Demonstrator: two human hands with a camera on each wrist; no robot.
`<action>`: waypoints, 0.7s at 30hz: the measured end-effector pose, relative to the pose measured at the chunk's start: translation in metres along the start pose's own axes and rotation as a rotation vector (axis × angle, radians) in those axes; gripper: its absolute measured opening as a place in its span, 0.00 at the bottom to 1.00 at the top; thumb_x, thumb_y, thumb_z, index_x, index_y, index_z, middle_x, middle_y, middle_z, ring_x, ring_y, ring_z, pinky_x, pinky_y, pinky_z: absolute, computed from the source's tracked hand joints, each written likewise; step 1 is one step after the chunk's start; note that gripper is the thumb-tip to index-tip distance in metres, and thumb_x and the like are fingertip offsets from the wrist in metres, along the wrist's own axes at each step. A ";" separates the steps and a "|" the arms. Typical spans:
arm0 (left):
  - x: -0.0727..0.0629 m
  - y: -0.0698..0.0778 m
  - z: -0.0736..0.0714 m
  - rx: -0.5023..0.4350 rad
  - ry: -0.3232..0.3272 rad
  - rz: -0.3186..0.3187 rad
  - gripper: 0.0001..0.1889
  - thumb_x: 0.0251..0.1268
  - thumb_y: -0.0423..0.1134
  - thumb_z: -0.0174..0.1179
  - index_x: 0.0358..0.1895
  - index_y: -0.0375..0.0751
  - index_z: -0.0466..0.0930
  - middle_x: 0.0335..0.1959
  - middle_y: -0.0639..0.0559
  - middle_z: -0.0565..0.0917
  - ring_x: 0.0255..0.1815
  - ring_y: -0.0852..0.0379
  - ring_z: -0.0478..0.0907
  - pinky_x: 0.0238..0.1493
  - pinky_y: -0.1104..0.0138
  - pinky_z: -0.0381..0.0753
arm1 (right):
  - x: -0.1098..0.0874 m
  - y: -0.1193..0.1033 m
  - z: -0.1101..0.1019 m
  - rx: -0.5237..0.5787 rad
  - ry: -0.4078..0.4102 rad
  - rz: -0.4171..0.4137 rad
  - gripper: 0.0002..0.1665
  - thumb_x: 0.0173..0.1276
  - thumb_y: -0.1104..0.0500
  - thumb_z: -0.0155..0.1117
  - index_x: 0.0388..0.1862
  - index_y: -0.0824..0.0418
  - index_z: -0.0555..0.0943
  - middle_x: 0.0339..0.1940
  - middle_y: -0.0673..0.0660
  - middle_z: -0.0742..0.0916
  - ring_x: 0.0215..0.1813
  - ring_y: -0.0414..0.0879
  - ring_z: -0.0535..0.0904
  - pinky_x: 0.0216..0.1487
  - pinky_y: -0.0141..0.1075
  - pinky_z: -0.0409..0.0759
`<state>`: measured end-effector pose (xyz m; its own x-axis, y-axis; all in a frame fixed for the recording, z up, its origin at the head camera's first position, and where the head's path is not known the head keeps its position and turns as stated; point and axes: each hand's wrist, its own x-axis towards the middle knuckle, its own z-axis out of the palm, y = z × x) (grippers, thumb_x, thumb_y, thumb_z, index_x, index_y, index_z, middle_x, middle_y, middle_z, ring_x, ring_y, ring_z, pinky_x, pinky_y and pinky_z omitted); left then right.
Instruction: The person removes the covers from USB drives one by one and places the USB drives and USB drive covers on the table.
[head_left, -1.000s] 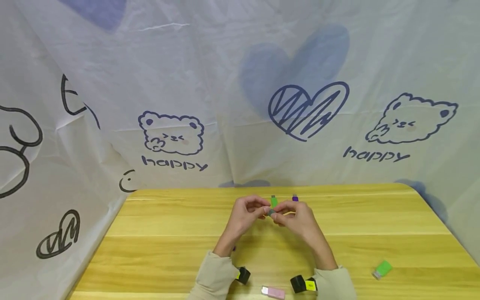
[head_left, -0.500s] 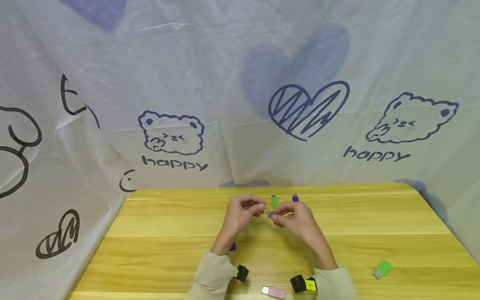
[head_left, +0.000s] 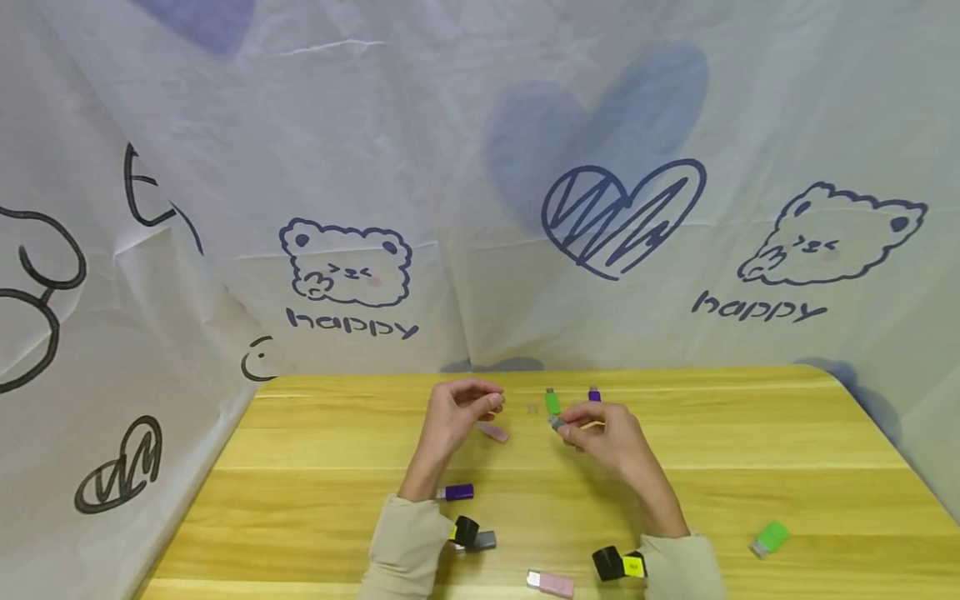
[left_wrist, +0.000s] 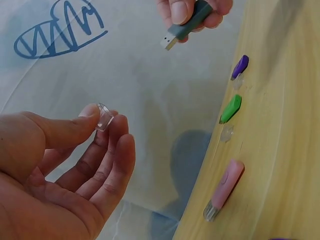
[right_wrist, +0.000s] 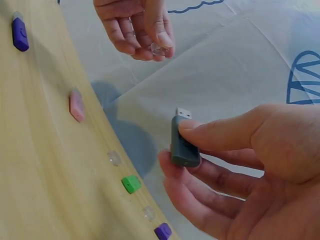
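Note:
My left hand (head_left: 450, 417) pinches a small clear plastic cap (left_wrist: 104, 117) between thumb and fingertips, above the table's far part. To its right, my right hand (head_left: 611, 433) holds a dark grey USB stick (right_wrist: 185, 145) between thumb and fingers. The stick's metal plug is bare and points away from the palm. A green USB stick (head_left: 552, 402) and a purple USB stick (head_left: 594, 394) lie just beyond the right hand, plugs uncovered. Beside them lie loose clear caps (left_wrist: 227, 133). Close to the left hand rests a pink USB stick (left_wrist: 225, 187) with a clear cap over its plug.
Nearer on the wooden table (head_left: 315, 517) lie another purple stick (head_left: 459, 492), a grey stick (head_left: 487, 540) partly behind the left wrist camera, another pink stick (head_left: 553, 582) and, at the right, another green stick (head_left: 771, 537). A printed cloth (head_left: 480, 167) hangs behind the table.
The hands were together at the grey USB stick. The clear cap has come off its plug, and the left hand has moved left with it, uncovering the pink stick; the right shifted slightly right.

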<state>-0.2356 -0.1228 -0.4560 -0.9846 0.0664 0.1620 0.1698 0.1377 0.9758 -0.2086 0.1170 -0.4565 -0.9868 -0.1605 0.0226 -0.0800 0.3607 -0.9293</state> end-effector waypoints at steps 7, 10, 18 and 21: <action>0.002 -0.003 -0.004 -0.006 0.028 -0.003 0.05 0.66 0.25 0.67 0.42 0.25 0.87 0.37 0.36 0.89 0.37 0.42 0.88 0.39 0.55 0.89 | 0.003 0.006 -0.001 -0.073 0.089 -0.009 0.07 0.69 0.65 0.71 0.43 0.67 0.88 0.40 0.59 0.90 0.39 0.49 0.86 0.37 0.33 0.84; 0.002 -0.004 -0.005 -0.006 0.026 -0.014 0.04 0.66 0.25 0.67 0.41 0.26 0.87 0.37 0.36 0.89 0.37 0.44 0.87 0.39 0.56 0.89 | 0.005 0.009 -0.004 -0.077 0.131 0.005 0.07 0.69 0.65 0.72 0.43 0.67 0.88 0.39 0.59 0.90 0.39 0.50 0.86 0.36 0.31 0.83; 0.002 -0.005 -0.008 0.006 0.039 -0.044 0.04 0.66 0.24 0.66 0.41 0.26 0.86 0.37 0.38 0.89 0.37 0.45 0.86 0.40 0.54 0.89 | 0.024 0.007 0.007 -0.118 0.156 -0.013 0.05 0.65 0.65 0.74 0.38 0.66 0.88 0.33 0.57 0.90 0.37 0.50 0.86 0.36 0.35 0.84; 0.002 -0.008 -0.011 0.012 0.037 -0.047 0.04 0.67 0.24 0.65 0.42 0.26 0.86 0.37 0.38 0.89 0.37 0.46 0.86 0.42 0.52 0.89 | 0.036 0.004 0.017 -0.139 0.159 -0.022 0.04 0.64 0.65 0.75 0.36 0.65 0.88 0.32 0.56 0.90 0.36 0.50 0.86 0.35 0.37 0.84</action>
<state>-0.2397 -0.1342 -0.4613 -0.9923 0.0231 0.1218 0.1239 0.1512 0.9807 -0.2421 0.0968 -0.4662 -0.9935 -0.0266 0.1107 -0.1096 0.4839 -0.8682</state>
